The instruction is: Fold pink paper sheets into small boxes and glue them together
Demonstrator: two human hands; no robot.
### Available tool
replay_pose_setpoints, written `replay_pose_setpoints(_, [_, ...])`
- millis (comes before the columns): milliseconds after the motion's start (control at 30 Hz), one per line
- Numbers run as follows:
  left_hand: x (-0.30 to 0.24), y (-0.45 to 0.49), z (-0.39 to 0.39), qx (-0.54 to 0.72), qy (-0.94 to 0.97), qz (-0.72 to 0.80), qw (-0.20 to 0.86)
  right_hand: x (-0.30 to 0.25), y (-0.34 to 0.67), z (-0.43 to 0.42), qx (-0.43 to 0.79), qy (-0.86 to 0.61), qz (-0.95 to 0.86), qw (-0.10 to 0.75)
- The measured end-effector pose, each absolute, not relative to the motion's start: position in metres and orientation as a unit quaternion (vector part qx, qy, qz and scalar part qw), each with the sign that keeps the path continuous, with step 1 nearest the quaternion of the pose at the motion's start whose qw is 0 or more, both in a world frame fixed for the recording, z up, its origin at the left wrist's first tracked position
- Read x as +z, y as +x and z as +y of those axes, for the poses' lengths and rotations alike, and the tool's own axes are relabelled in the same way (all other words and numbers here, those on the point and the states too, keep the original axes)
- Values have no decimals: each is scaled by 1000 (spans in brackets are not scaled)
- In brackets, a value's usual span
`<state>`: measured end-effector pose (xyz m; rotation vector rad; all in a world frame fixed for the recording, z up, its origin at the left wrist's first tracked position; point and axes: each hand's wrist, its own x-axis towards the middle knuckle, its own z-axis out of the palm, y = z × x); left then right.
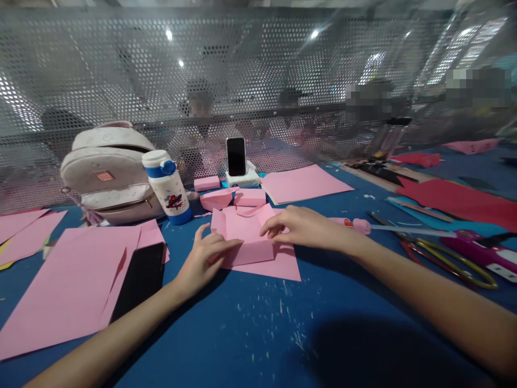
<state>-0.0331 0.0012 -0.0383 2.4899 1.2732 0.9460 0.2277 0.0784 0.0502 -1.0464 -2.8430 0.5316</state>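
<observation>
The folded paper [243, 226] sits toward the middle of the desk [258, 345], nearer its far edge than the bag [113, 172] is to none of the loose scraps: a low form with raised sides. The left hand [205, 254] is loosely spread, its index finger laid along the front fold, seemingly to steady it. The right hand [291, 226] is curled over the other side, thumb and forefinger close together; whether they pinch the paper, I cannot tell. A phone [236, 156] stands on a tissue pack [243, 179] by the desk's far edge, probably for a raised, upright view. The bottle [169, 188] stands left of it, likely out of the hands' way.

The paper is matte and straight-creased; the bottle smooth and cylindrical; the bag rounded and soft-looking. Perforated mesh [258, 64] rises behind the far edge.
</observation>
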Motion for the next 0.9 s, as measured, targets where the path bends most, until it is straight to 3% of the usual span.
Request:
replay_pose_setpoints(133, [-40, -32, 1, 302, 848, 428, 77, 54, 229, 77, 149, -353, -922, 49])
replay_pose_setpoints(333, [-41, -32, 3, 295, 848, 432, 83, 60, 229, 73, 122, -353, -909, 187])
replay_pose_setpoints(567, [-41, -33, 2, 301, 848, 428, 82, 31, 208, 55, 35, -294, -948, 117])
replay_pose_setpoints(900, [-40, -20, 1, 366, 826, 426, 52, 8, 197, 51, 92, -327, -926, 163])
